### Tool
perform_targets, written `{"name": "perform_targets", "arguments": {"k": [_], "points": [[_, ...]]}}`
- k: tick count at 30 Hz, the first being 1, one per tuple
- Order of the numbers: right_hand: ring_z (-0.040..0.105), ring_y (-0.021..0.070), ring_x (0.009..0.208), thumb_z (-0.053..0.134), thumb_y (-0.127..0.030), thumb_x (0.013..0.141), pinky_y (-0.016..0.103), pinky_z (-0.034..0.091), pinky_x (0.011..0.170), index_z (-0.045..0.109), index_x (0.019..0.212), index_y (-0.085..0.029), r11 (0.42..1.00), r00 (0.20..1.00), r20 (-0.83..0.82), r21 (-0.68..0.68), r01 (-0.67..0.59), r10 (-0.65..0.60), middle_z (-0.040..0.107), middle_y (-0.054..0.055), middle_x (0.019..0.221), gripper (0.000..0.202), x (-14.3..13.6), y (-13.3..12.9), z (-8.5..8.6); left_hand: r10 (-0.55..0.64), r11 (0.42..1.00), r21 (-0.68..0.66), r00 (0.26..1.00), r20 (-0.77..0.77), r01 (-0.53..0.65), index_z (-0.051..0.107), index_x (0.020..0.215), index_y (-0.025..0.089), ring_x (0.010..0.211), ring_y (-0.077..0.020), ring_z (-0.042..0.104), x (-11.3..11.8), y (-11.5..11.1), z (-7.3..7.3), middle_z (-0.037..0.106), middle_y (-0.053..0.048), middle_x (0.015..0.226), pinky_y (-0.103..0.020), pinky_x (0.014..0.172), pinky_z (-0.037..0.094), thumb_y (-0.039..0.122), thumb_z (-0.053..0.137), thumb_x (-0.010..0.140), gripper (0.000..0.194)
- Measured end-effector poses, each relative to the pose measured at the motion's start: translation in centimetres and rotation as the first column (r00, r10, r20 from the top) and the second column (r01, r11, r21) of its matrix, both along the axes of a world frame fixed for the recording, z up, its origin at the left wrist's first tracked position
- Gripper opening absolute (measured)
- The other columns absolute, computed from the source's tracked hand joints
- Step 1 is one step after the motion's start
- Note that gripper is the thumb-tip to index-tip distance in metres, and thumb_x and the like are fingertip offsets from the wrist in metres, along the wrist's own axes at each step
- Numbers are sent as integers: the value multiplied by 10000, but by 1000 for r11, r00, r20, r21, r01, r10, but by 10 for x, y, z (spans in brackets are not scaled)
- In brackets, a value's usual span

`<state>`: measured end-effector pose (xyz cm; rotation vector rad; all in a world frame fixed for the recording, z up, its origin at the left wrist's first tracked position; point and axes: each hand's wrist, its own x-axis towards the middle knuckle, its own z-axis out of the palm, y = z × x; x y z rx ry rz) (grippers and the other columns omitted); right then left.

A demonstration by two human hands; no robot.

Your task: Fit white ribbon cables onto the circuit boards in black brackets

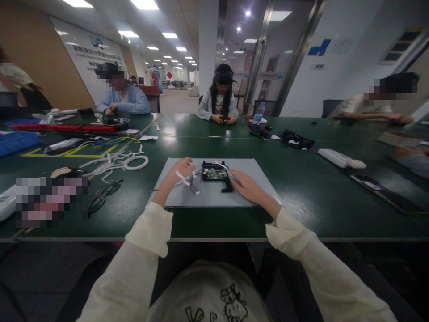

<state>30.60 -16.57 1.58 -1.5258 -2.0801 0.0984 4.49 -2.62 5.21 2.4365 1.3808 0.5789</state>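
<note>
On a grey mat (177,197) lies a black plastic frame (227,185) with a green circuit board (214,173) in it. My right hand (248,184) is at the frame's right side, its fingers closed against that edge. A thin white strip (221,165) reaches from the board to these fingers. To the left of the board, my left hand (179,172) has its fingers curled round a thin grey cable that runs towards the board; the fingertips are small and partly hidden. White tape-like strips (183,178) cross this hand, and a grey cable end (194,187) lies beside it.
White cable ties and a white ring (136,163) lie left of the mat, near glasses (104,195). A dark tablet-like slab (389,193) and a white device (338,158) lie right. A bottle (259,112) stands farther back. Several people sit around the green table (217,223).
</note>
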Motion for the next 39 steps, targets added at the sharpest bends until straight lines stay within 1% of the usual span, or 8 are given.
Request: {"name": "perform_targets", "arguments": {"k": [4,9,12,16,21,28,34,39], "points": [[450,195,1175,405,-217,879,396,342,1024,511,1190,-160,997,1000,19,82,5,-7,506,95,1257,334,-20,3,19,9,997,-73,993,-117,-17,552,1020,131,855,-219,614,-15,-13,-14,647,-98,911,-287,726,463,405,576,745,389],[490,207,1104,490,-235,848,385,381,974,564,1112,-152,987,987,112,102,-124,112,565,93,1162,287,-57,25,37,22,999,32,966,-257,-15,529,1058,112,988,-277,565,-6,-25,-22,592,-159,1056,-303,779,438,429,657,636,543],[493,209,1086,527,-244,830,384,386,956,582,1088,-152,982,975,165,89,-168,152,576,99,1128,279,-72,37,34,29,1000,9,965,-259,-27,523,1048,112,964,-249,568,-6,-19,-26,598,-140,1033,-277,759,431,310,633,650,458],[485,198,1073,561,-197,797,374,390,942,591,1079,-159,985,979,161,98,-145,128,582,94,1098,286,-77,41,19,27,999,-41,983,-181,-35,523,1021,125,874,-204,584,-11,-9,-31,623,-95,937,-250,705,424,175,575,657,371],[455,191,1094,545,-141,795,371,371,963,583,1093,-158,983,983,146,133,-127,107,583,85,1087,301,-77,40,7,58,997,-41,990,-127,-64,544,1024,147,808,-178,589,-15,-14,-25,638,-67,892,-233,666,415,106,530,669,358],[459,185,1094,513,-170,829,377,369,964,568,1123,-153,984,981,159,120,-131,112,577,93,1099,300,-78,36,12,64,998,14,990,-129,-62,633,847,170,810,-166,595,-17,-26,-13,662,-43,830,-224,697,421,96,510,678,222],[472,196,1095,506,-213,848,386,378,951,575,1119,-151,989,976,198,95,-112,92,578,107,1102,286,-81,35,19,133,991,52,982,-138,-127,664,787,176,841,-172,605,-15,-28,-16,679,-53,833,-228,735,430,94,496,688,211],[459,217,1113,526,-229,842,389,365,950,552,1154,-137,988,957,280,115,-106,70,547,130,1161,326,-94,47,24,161,985,84,975,-152,-149,682,777,171,860,-188,612,-11,-30,-18,683,-82,857,-244,748,437,105,490,707,215]]}}
